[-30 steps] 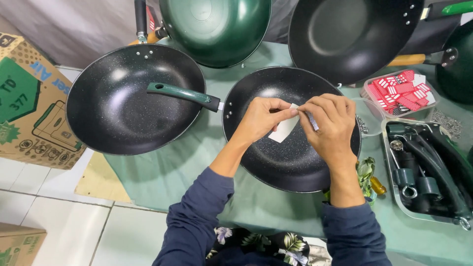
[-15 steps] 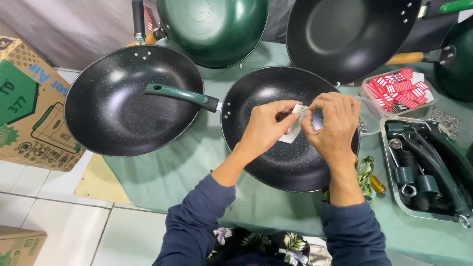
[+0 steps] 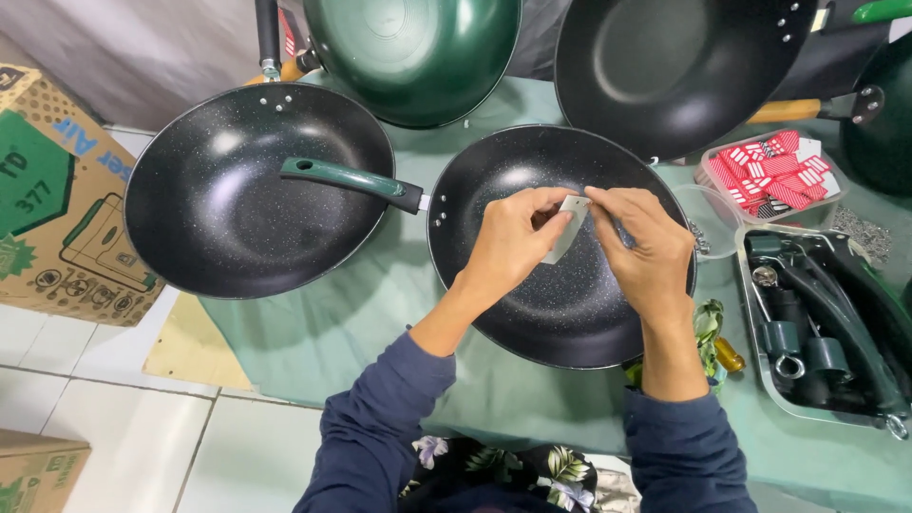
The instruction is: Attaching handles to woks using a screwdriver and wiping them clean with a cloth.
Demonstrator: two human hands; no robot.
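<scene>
Both hands [image 3: 513,242] hide part of the white slip [image 3: 567,228] (its face unreadable); top pans [image 3: 418,47] are cropped

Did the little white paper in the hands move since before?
Yes, a bit. The small white slip, pinched between the left hand and right hand, has shifted toward the far rim of the black pan and now stands more on edge.
</scene>
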